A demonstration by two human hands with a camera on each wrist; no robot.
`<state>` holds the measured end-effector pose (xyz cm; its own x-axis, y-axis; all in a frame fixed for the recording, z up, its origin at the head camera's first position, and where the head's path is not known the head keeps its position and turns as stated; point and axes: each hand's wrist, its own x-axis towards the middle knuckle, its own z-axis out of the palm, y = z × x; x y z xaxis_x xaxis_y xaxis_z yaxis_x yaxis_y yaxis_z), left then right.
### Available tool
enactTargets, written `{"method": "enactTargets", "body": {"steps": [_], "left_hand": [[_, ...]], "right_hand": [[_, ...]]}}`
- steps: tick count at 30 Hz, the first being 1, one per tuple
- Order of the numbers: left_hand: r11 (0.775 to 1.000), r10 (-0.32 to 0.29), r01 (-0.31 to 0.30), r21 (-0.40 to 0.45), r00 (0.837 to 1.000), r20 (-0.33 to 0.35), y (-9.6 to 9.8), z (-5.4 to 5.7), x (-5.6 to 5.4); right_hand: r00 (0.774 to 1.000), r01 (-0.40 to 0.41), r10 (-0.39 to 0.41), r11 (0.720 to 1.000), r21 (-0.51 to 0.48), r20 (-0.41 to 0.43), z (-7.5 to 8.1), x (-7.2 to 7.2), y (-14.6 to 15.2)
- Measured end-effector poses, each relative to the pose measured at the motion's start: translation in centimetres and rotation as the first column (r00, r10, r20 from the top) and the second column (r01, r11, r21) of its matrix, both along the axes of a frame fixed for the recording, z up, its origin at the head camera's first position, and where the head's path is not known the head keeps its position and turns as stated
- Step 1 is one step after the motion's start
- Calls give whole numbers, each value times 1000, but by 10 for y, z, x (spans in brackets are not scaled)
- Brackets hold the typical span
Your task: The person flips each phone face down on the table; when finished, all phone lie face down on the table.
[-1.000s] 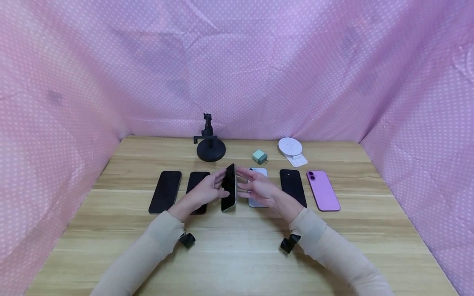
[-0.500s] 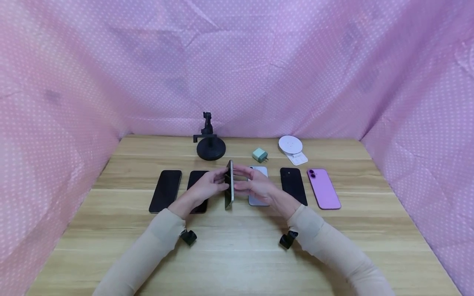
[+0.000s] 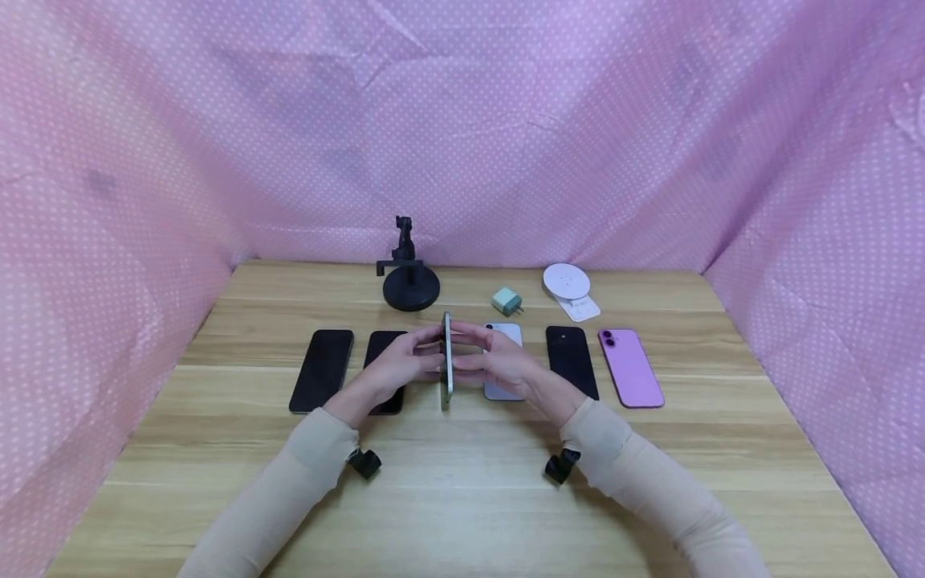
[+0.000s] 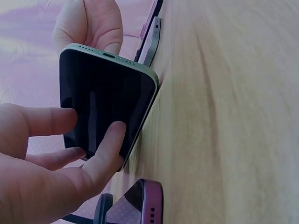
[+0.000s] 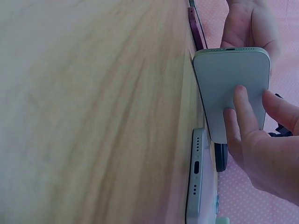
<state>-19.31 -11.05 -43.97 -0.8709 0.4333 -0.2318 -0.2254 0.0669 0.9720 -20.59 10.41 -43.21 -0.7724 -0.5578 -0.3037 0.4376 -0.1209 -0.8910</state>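
In the head view a smartphone (image 3: 447, 365) stands on its long edge at the table's middle, its pale green frame facing up. My left hand (image 3: 396, 368) touches its dark screen with fairly straight, spread fingers, plain in the left wrist view, where the thumb and fingertips (image 4: 118, 128) rest on the glass. From the other side my right hand (image 3: 511, 368) presses its fingertips (image 5: 240, 91) on the plain pale back of the phone. Under my left hand lies a dark phone (image 3: 385, 401), partly covered. A light blue phone (image 3: 503, 392) lies partly beneath my right hand.
Another dark phone (image 3: 322, 371) lies far left. A black phone (image 3: 572, 361) and a purple phone (image 3: 631, 368) lie to the right. Behind stand a black phone holder (image 3: 410, 287), a green charger plug (image 3: 507, 302) and a white round stand (image 3: 567, 282). Pink dotted cloth (image 3: 462, 144) surrounds the table.
The phone has turned from showing its screen at a slant to standing edge-on, and shifted slightly left. Both hands have moved slightly left with it, the right fingers now against its back.
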Motion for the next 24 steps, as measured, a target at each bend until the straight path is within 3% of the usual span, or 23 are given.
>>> {"method": "enactTargets", "body": {"steps": [6,24], "left_hand": [[999,4,-6,52,1000,28,-1,1,0],[995,23,-28,95,998,61,-9,2,1]], "right_hand": [[1000,-19,18,1000,3,8,1,1,0],[997,-81,82,995,60,-13,-2,-1,-6]]}}
